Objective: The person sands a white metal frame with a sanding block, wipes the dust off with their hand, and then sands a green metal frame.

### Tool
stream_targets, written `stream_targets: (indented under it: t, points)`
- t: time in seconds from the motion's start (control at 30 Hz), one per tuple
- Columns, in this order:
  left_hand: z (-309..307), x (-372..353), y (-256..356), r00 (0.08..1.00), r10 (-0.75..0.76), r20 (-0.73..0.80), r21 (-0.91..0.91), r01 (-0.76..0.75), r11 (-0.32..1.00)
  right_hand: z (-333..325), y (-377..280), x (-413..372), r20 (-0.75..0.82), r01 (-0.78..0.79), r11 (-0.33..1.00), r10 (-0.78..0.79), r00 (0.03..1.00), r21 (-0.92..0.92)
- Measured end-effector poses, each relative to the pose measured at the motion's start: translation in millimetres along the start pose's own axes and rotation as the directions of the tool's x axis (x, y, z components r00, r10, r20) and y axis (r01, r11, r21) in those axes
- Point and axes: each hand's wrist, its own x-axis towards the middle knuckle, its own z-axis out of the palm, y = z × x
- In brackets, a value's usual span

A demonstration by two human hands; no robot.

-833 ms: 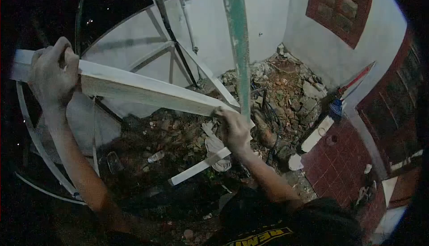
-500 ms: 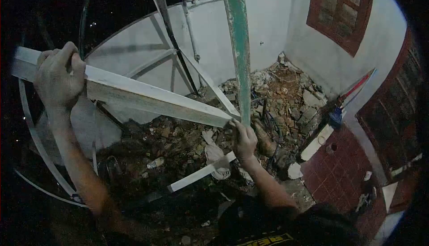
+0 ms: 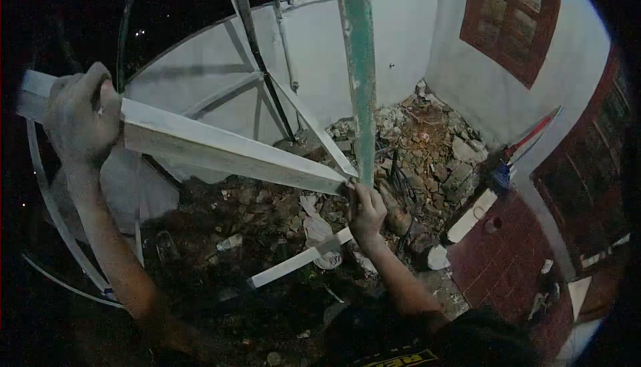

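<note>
Left hand (image 3: 80, 117) wrapped tight round the plank (image 3: 227, 150), right hand (image 3: 366, 210) pinching its far end by the post (image 3: 360, 80). Looks mid-positioning; next bit needs it held steady.

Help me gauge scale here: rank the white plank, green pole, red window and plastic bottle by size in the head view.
Largest: white plank, nearest the camera
red window and green pole, about alike
plastic bottle

You're working at night in dim, uneven light. The white wall (image 3: 400, 47) beyond your fingers (image 3: 83, 97) is the brightest area, while everything left of and below them sinks into black. Fisheye distortion bends the edges, the corners vignette, and the rubble (image 3: 427, 140) looks grainy and soft.
</note>
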Motion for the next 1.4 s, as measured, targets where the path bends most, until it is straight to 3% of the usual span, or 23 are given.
stream_targets:
  t: [0.07,0.13,0.17,0.2,0.27,0.37,0.47,0.5,0.57,0.63,0.73,0.8,0.83,0.93,1.03,1.1,1.13,1.2,1.23,1.3,1.4]
  points:
    - [3,-4,0,1.0,-0.027,-0.012,0.025,0.027,0.999,3,2,-8,0.019,-0.017,0.995,0.019,1.0,-0.101]
    - [7,-5,-4,0.999,-0.052,0.008,0.05,0.052,0.997,13,-24,-1,-0.062,-0.138,0.986,0.143,0.988,0.091]
    - [6,-4,-4,0.998,-0.055,0.002,0.05,0.055,0.997,15,-37,16,-0.14,0.066,0.993,-0.052,0.989,0.097]
    - [5,-4,-2,0.998,-0.057,0.017,0.038,0.056,0.998,19,-47,24,-0.142,0.064,0.994,-0.05,0.989,0.092]
    - [3,-3,0,0.998,-0.056,0.032,0.024,0.055,0.998,25,-59,31,-0.044,0.218,0.968,-0.214,0.976,0.125]
    - [2,-5,-3,0.998,-0.041,0.053,0.029,0.04,0.999,18,-31,19,-0.013,0.255,0.964,-0.255,0.967,0.076]
    - [4,-2,1,0.999,-0.046,-0.003,0.025,0.046,0.999,-8,7,-6,0.061,0.065,0.998,-0.064,0.996,-0.005]
    - [6,-3,1,0.998,-0.061,-0.012,0.045,0.061,0.997,-4,9,-9,0.072,0.067,0.998,-0.067,0.995,0.002]
    - [5,-4,0,0.998,-0.065,-0.012,0.065,0.065,0.996,7,5,-15,0.012,-0.04,0.998,0.04,0.999,0.056]
    - [4,-3,3,0.994,-0.11,0.018,0.103,0.108,0.989,18,-29,10,-0.012,0.215,0.972,-0.215,0.977,0.091]
    - [2,-2,4,0.995,-0.095,0.019,0.048,0.094,0.994,30,-67,23,-0.074,0.125,0.976,-0.114,0.991,0.177]
    - [2,-3,2,0.996,-0.088,0.034,0.046,0.086,0.995,32,-55,20,-0.066,0.208,0.972,-0.202,0.977,0.106]
    - [2,-3,1,0.996,-0.082,0.048,0.05,0.079,0.996,24,-49,23,-0.134,0.22,0.965,-0.202,0.97,0.14]
    - [4,-4,1,0.985,-0.135,0.104,0.05,0.131,0.99,10,25,-17,-0.039,0.006,1.0,-0.006,0.999,0.015]
    - [2,-2,-1,0.991,-0.09,0.097,0.085,0.081,0.993,13,20,-26,-0.023,-0.093,0.996,0.093,0.995,0.007]
    - [3,-4,0,0.997,-0.062,0.055,0.099,0.057,0.993,25,-16,-5,-0.206,0.029,0.989,0.002,0.979,0.148]
    - [5,-4,0,0.999,-0.042,0.016,0.117,0.04,0.992,26,-36,3,-0.217,0.017,0.99,0.014,0.976,0.143]
    - [5,-3,-5,1.0,0.017,0.014,0.088,-0.018,0.996,26,-65,12,-0.106,0.175,0.975,-0.161,0.981,0.139]
    - [4,-5,-6,0.999,0.021,0.028,0.075,-0.023,0.997,25,-61,11,-0.102,0.171,0.976,-0.158,0.982,0.137]
    - [3,-3,-6,0.999,0.025,0.036,0.063,-0.027,0.998,28,-47,10,-0.032,0.345,0.937,-0.343,0.939,0.061]
    - [1,-3,-2,0.999,0.04,-0.006,0.063,-0.039,0.997,24,3,-26,0.059,0.301,0.953,-0.298,0.953,-0.044]
